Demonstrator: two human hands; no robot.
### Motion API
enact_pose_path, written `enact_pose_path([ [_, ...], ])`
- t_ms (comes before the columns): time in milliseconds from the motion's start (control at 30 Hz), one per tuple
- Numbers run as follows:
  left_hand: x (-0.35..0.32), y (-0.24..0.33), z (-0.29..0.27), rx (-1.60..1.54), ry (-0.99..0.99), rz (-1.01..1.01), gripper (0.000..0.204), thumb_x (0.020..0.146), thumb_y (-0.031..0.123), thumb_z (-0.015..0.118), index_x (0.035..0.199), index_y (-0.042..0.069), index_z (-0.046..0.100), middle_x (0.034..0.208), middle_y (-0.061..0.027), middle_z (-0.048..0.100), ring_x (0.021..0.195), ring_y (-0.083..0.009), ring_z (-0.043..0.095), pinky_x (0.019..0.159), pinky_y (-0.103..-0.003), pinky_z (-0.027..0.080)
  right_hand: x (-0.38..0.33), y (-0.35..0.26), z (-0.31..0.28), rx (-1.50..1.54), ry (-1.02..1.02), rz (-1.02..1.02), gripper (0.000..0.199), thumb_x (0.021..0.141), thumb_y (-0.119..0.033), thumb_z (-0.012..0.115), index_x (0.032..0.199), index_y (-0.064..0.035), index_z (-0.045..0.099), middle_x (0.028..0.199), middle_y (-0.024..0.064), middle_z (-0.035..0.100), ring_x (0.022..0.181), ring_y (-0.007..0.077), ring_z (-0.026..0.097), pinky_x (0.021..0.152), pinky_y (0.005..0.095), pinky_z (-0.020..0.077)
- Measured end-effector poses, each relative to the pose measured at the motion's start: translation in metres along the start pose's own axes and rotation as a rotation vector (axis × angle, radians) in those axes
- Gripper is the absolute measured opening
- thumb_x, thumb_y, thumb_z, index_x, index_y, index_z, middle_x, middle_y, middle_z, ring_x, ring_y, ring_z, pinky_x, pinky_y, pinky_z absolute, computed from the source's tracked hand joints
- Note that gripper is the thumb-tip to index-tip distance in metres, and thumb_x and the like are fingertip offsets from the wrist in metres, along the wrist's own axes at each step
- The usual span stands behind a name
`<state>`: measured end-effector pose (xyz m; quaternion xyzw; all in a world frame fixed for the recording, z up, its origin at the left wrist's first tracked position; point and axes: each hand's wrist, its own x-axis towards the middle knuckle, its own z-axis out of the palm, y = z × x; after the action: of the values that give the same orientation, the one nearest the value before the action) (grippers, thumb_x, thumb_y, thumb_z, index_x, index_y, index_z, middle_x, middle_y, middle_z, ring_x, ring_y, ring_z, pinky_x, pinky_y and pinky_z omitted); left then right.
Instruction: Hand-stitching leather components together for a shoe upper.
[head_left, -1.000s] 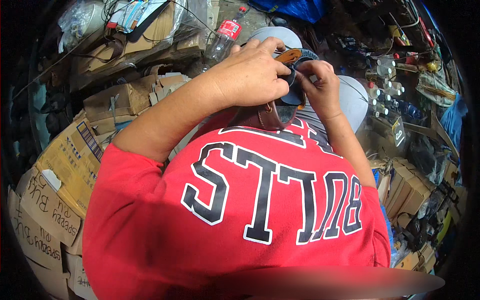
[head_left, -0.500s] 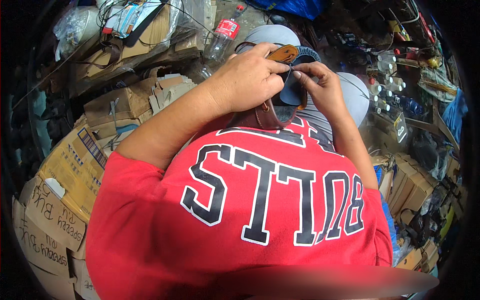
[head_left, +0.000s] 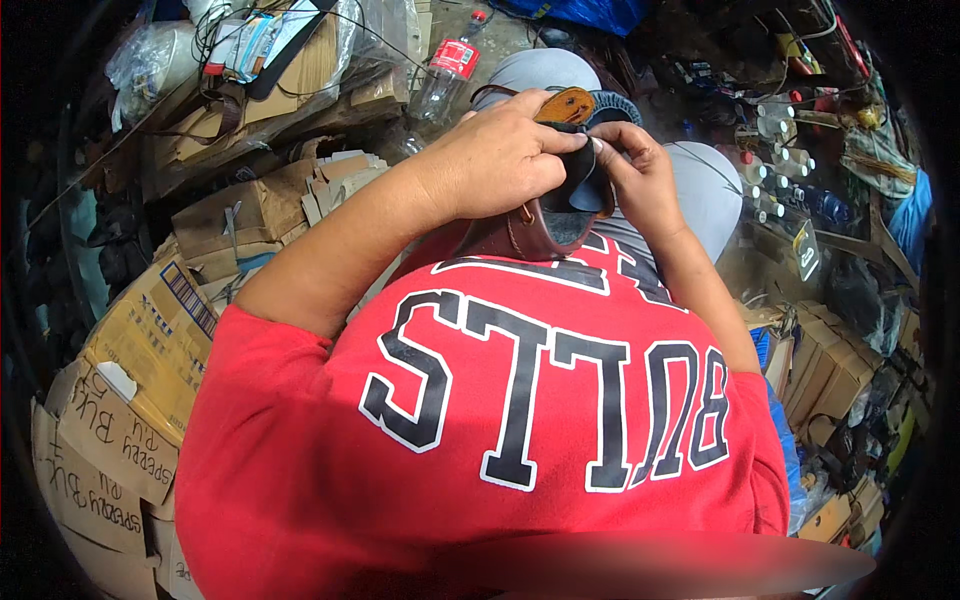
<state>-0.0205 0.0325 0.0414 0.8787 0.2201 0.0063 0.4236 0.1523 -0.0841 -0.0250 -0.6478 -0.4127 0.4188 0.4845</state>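
Observation:
A dark brown leather shoe [head_left: 522, 238] with a lace along its side rests against my lap, its opening facing up. A tan leather flap [head_left: 566, 106] and a dark blue lining [head_left: 590, 190] show at the opening. Over the shoe's left side lies my left hand [head_left: 508, 155], gripping it, with the index finger reaching across to the dark edge inside. My right hand [head_left: 637, 172] has thumb and index finger pinched together beside that left fingertip. Whatever small thing sits in the pinch is too fine to make out.
Cardboard boxes [head_left: 150, 340] are piled at my left, with a clear plastic bottle [head_left: 455, 60] ahead of them. Several small bottles [head_left: 775, 150] stand at the far right. More folded cardboard [head_left: 825, 365] lies near my right elbow.
My left index fingertip has shifted slightly right and down, closer to the right hand's pinch. The dark edge at the opening has moved a little. The shoe stays in place.

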Motion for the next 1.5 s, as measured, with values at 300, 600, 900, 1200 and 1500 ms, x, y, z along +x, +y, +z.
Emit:
enact_pose_path([
  [300,0.003,-0.001,0.003,0.026,-0.016,-0.007,0.045,0.074,0.012,0.047,0.115,0.004,0.063,0.123,-0.0238,0.047,0.115,-0.0366,0.048,0.101,-0.038,0.036,-0.007,0.006,0.001,0.499,-0.081,0.216,0.013,0.088,-0.009,0.061,0.098,-0.0016,0.061,0.088,0.0001,0.060,0.083,0.0069,0.054,0.077,0.0214,0.0436],
  [600,0.000,0.003,0.003,0.017,0.017,-0.012,0.044,0.074,0.014,0.048,0.114,0.004,0.063,0.124,-0.0243,0.047,0.115,-0.0372,0.048,0.101,-0.038,0.036,-0.005,0.014,0.002,0.603,-0.095,0.268,0.013,0.088,-0.010,0.062,0.098,-0.0034,0.060,0.086,-0.0004,0.060,0.080,0.0062,0.055,0.075,0.0206,0.0433],
  [900,0.000,0.006,0.004,0.039,0.016,-0.032,0.045,0.074,0.015,0.048,0.116,0.008,0.063,0.127,-0.0258,0.045,0.115,-0.0390,0.048,0.101,-0.040,0.036,-0.008,0.010,0.007,0.808,-0.092,0.344,0.012,0.089,-0.009,0.060,0.099,-0.0052,0.061,0.088,0.0005,0.063,0.081,0.0083,0.059,0.073,0.0224,0.0472],
  [1200,0.002,0.012,0.001,0.060,-0.036,-0.026,0.046,0.073,0.014,0.051,0.117,0.009,0.063,0.126,-0.0274,0.045,0.113,-0.0409,0.048,0.100,-0.040,0.037,-0.005,0.007,0.010,0.742,-0.019,0.375,0.015,0.088,-0.012,0.062,0.100,-0.0024,0.063,0.088,0.0027,0.064,0.079,0.0106,0.061,0.073,0.0233,0.0487],
  [1500,0.001,0.000,0.009,-0.009,0.311,0.126,0.038,0.073,0.012,0.053,0.107,0.002,0.065,0.096,-0.0206,0.056,0.089,-0.0351,0.057,0.081,-0.037,0.046,-0.007,-0.004,-0.003,0.258,-0.047,0.158,0.020,0.083,-0.010,0.069,0.100,0.0010,0.067,0.094,0.0045,0.065,0.085,0.0102,0.059,0.077,0.0227,0.0471],
])
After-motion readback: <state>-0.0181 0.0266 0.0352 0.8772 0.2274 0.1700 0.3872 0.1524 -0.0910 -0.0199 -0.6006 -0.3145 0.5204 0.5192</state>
